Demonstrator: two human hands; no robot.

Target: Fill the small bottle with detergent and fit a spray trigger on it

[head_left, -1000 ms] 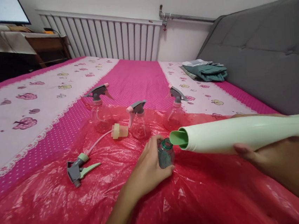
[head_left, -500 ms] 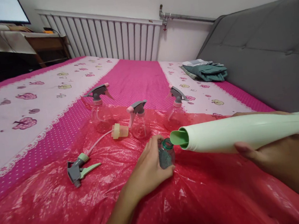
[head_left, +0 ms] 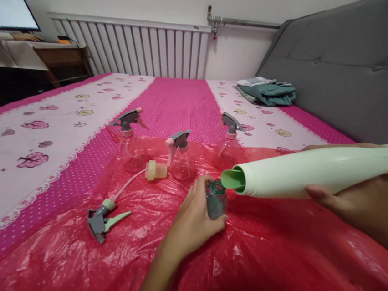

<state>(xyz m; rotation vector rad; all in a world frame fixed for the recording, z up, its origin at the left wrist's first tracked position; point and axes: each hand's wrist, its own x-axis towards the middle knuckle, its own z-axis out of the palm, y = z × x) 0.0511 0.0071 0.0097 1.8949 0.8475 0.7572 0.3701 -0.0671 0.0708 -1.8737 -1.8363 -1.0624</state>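
Left hand (head_left: 196,216) wrapped round green bottle (head_left: 218,205) on red sheet (head_left: 90,274); right hand (head_left: 368,206) gripping pale-green vessel (head_left: 286,174), spout (head_left: 230,179) at bottle's mouth. Spray bottles (head_left: 181,165) near sheet's far edge; near side spreads wide. Bed (head_left: 183,101) beneath, radiator (head_left: 140,52) behind.

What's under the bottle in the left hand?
Red plastic, spread over the bedspread, lies below the bottle. The left hand covers much of its base, so whether that touches the plastic can't be seen.
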